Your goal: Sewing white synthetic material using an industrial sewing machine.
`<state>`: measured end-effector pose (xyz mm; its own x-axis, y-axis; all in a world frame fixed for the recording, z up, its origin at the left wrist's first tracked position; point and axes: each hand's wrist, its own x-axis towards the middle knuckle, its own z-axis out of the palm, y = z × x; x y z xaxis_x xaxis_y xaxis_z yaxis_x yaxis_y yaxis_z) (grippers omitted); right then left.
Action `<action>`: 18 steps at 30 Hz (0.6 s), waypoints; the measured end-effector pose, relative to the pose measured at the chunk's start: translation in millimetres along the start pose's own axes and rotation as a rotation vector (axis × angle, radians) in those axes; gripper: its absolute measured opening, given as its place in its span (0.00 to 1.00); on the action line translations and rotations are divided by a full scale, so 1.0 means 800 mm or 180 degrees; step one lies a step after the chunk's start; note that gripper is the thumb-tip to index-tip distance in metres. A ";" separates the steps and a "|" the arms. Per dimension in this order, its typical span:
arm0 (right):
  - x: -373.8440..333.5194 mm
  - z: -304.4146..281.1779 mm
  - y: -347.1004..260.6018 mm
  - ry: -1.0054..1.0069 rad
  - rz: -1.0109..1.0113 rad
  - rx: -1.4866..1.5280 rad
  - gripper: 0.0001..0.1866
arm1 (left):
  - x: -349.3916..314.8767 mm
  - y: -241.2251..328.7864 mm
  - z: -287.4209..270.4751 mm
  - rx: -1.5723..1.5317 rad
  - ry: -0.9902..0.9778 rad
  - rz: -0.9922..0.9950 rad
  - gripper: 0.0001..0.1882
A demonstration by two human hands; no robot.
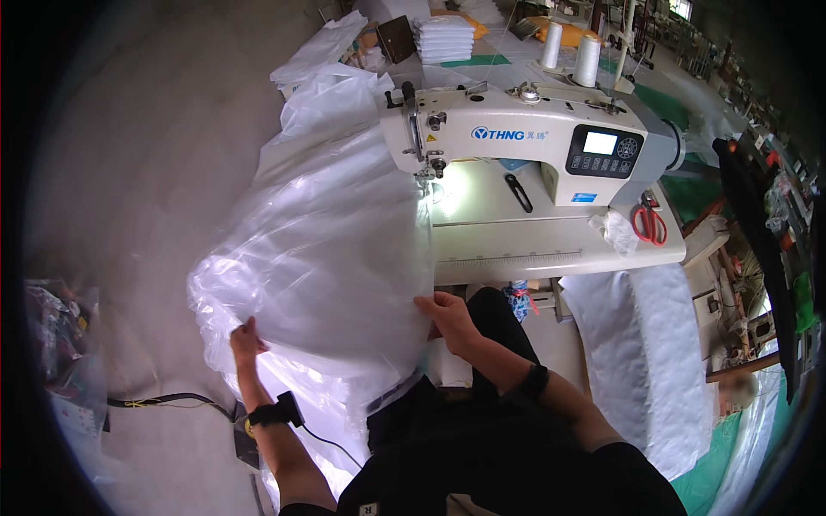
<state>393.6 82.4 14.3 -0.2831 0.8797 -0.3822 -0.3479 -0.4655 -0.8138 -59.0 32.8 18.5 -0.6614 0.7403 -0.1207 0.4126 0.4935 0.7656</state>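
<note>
A large translucent white plastic sheet [335,258] spreads from the sewing machine [516,120] down over my lap. Its right edge runs under the needle area, where a lamp glows on the machine bed. My right hand [449,320] pinches that right edge in front of the table, thumb and fingers together. On the lower left, my left hand [248,340] has its fingers closed on a fold of the same sheet. The sheet hangs in loose, shiny creases beside the left hand.
On the machine table lie a black snipper [519,193], red-handled scissors [650,225] and a crumpled white scrap [615,230]. Two white thread cones [587,60] stand behind the machine. A quilted white piece [641,361] hangs at the right. A stack of folded white pieces [445,39] sits at the back.
</note>
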 end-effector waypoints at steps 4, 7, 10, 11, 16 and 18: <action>0.005 0.005 0.006 -0.0128 -0.0052 0.0020 0.13 | 0.001 0.033 -0.047 0.0767 0.0781 0.0590 0.28; 0.011 0.013 0.018 0.0038 -0.0209 -0.0080 0.12 | -0.004 0.050 -0.057 0.1366 0.1067 0.0519 0.26; 0.007 0.014 0.031 0.0326 -0.0621 -0.0813 0.12 | -0.014 0.048 -0.051 0.1714 0.1204 0.0618 0.23; 0.003 0.014 0.035 0.0573 -0.0866 -0.1472 0.12 | -0.017 0.045 -0.049 0.1743 0.1271 0.0667 0.23; -0.014 0.012 0.038 0.0536 -0.0974 -0.1300 0.15 | -0.028 0.038 -0.035 0.1638 0.1308 0.0619 0.20; -0.016 0.013 0.035 0.0555 -0.0919 -0.1319 0.18 | -0.034 0.043 -0.028 0.1644 0.1298 0.0723 0.19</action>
<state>378.3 57.1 0.7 -0.0631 0.9858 -0.1554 0.0025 -0.1555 -0.9878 -41.3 19.2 62.3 -0.6641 0.6703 0.3312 0.7470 0.5755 0.3329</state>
